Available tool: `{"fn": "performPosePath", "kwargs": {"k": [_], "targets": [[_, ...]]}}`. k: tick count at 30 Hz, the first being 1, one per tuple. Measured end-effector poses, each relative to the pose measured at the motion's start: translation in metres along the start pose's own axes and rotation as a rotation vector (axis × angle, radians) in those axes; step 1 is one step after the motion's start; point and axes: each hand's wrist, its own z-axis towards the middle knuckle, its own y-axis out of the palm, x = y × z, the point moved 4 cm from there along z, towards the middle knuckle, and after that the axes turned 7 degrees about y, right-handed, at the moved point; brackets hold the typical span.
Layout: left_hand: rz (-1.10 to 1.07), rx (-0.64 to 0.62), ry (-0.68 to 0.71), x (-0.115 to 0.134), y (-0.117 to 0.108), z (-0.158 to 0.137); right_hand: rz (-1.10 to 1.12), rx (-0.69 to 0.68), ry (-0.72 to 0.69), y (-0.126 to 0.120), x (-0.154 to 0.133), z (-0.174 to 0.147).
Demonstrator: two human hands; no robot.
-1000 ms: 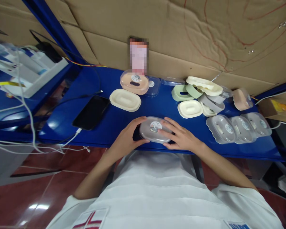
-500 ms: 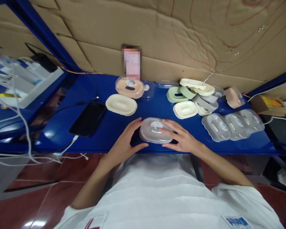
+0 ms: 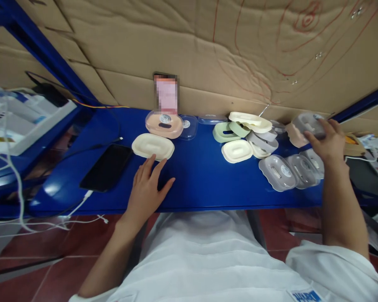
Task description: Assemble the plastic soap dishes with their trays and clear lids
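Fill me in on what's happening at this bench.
A person's right hand grips a clear-covered grey box at the right, beside a peach box. The left hand is open, reaching the near edge of a cream tray; whether it touches is unclear. Three similar grey boxes sit side by side on the blue table.

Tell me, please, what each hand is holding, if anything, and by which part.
The right hand grips a gray lidded box by its near and right edges; the left hand holds nothing, close to the cream tray.
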Motion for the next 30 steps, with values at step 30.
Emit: {"fn": "performPosePath", "kwargs": {"k": [30], "targets": [[0.074, -0.043, 0.038, 0.014, -0.010, 0.002, -0.088, -0.225, 0.158, 0.031, 0.037, 0.013]]}}
